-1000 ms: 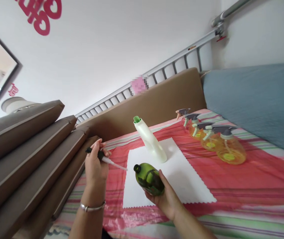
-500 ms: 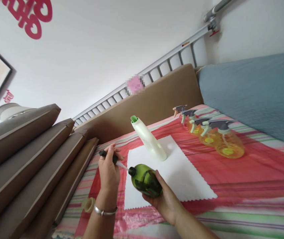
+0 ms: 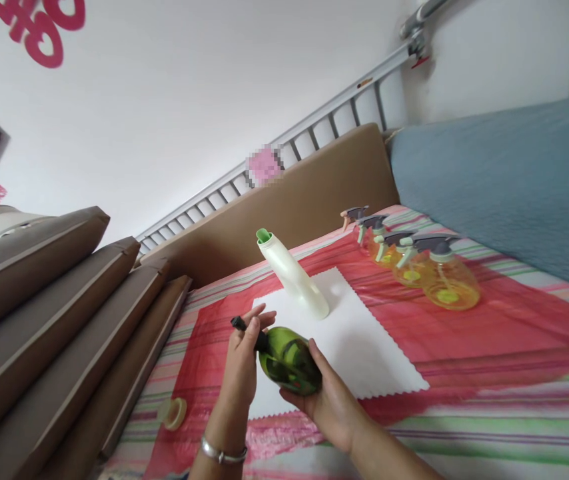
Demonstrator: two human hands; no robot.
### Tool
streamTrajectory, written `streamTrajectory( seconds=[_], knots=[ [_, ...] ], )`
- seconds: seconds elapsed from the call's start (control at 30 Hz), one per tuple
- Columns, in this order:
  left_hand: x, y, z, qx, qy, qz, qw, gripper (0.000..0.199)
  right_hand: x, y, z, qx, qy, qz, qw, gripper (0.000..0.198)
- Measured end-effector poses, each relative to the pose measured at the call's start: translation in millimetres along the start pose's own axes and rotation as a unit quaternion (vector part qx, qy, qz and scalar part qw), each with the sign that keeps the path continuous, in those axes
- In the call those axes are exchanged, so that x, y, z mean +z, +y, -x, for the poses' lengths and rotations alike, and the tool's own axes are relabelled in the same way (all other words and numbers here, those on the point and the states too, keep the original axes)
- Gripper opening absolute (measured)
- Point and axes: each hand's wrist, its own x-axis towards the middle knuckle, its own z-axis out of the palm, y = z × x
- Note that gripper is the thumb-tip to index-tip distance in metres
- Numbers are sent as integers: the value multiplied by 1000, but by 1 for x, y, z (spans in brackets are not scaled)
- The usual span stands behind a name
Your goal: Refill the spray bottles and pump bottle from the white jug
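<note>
Clasps the tilted green bottle (image 3: 289, 359) above the near-left corner of the white mat (image 3: 372, 360) in the right-hand grip (image 3: 332, 403), pinches the black pump (image 3: 238, 323) against it with the left-hand grip (image 3: 242, 360), and could jam that crooked through poor alignment.

A: What is being presented as the support?
B: A striped cloth (image 3: 464, 443), which is being partly covered by a red sheet (image 3: 504, 347).
A: What is being carried on the red sheet?
B: A white mat (image 3: 379, 360) is being carried, with a white bottle (image 3: 294, 280) being supported on it. Spray bottles (image 3: 452, 283) are being borne toward the right, a pale ring (image 3: 173, 413) near the left edge.
</note>
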Motion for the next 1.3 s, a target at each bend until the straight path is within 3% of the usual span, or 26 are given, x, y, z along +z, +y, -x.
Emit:
streamTrajectory(
  seconds=[0.13,0.33,0.53,0.67,0.8,0.93,1.03,1.2,1.3],
  knots=[
    [-14,-5,5,18,-17,-15,1000,36,2,1,0,-9,24,12,1000,52],
    [-25,-18,4,6,58,-18,998,27,0,4,-2,-22,43,14,999,52],
    [-29,-17,9,-23,-33,74,996,39,0,5,-3,9,46,6,999,52],
    [-32,-22,12,-38,-30,119,992,45,0,5,-4,16,41,14,999,52],
    [-38,-29,9,-13,3,66,998,31,-1,6,-3,14,45,21,999,51],
    [-40,-27,6,-17,-15,-2,1000,36,-1,4,-2,14,46,40,998,53],
    [-35,-24,8,-23,-34,10,999,45,1,3,-2,12,47,44,998,51],
    [-28,-27,9,8,28,19,999,38,1,4,-3,3,50,39,998,48],
    [-30,-26,10,-21,-10,7,1000,38,0,3,-3,4,49,30,998,49]
  ],
)
